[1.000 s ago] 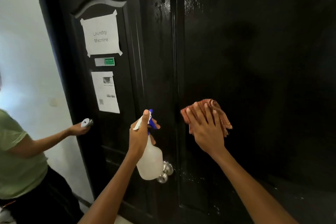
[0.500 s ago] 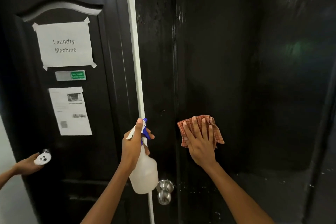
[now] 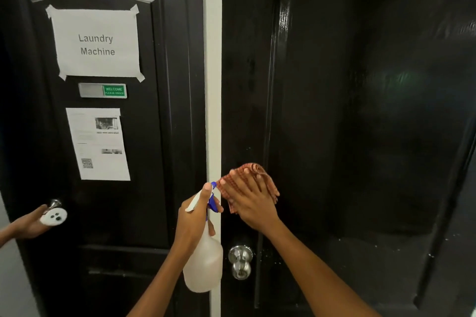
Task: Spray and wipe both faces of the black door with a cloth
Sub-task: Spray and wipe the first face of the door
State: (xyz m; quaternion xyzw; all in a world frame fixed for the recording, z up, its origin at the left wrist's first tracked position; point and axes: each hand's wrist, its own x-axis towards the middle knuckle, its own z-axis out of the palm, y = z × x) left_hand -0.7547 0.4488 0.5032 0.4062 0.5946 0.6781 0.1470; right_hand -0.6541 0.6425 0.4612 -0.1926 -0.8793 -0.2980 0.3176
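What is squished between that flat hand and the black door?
A checked orange cloth lies between the right hand and the black door, seen in the head view.

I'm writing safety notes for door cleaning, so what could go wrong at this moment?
1. The left hand grips the spray bottle with its nozzle near the taped paper notices on the next door; stray spray might wet them.
2. The right hand presses the cloth close to the door's edge by the white frame; fingers could get pinched if the door swings.
3. Another person's hand holds the other door's knob; the two could collide.
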